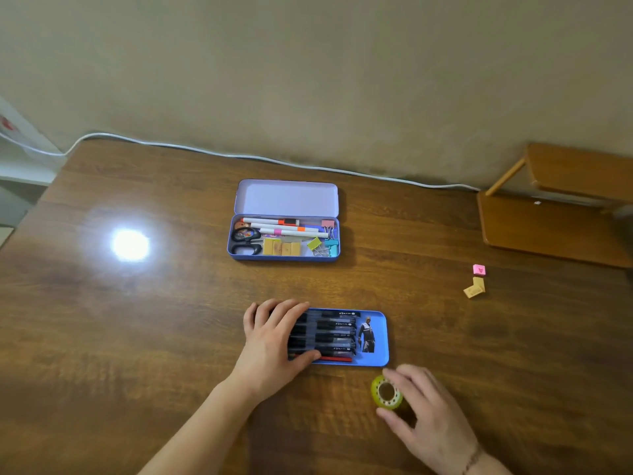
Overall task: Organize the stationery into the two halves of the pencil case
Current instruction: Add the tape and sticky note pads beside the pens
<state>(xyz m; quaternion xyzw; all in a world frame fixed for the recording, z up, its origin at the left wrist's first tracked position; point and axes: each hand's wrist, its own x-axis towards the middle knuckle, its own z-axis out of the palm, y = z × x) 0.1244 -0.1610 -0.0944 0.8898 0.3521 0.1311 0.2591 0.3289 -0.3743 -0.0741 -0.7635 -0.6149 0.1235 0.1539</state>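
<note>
Here, left hand [274,341] on blue tray [378,337], right hand [421,409] gripping tape roll [386,392]

A person's left hand [274,341] lies flat on a row of dark pens [329,332] in a blue tray [380,337] near the desk's [137,337] front edge. Beside the tray's near right corner, the right hand [424,413] curls around a yellow-green tape roll [386,392]. Toward the back edge, an open purple tin case [286,200] holds markers [284,228], scissors [245,241], what may be tan erasers [281,247] and binder clips [323,243]. Three small blocks [475,284] sit near the right edge.
</note>
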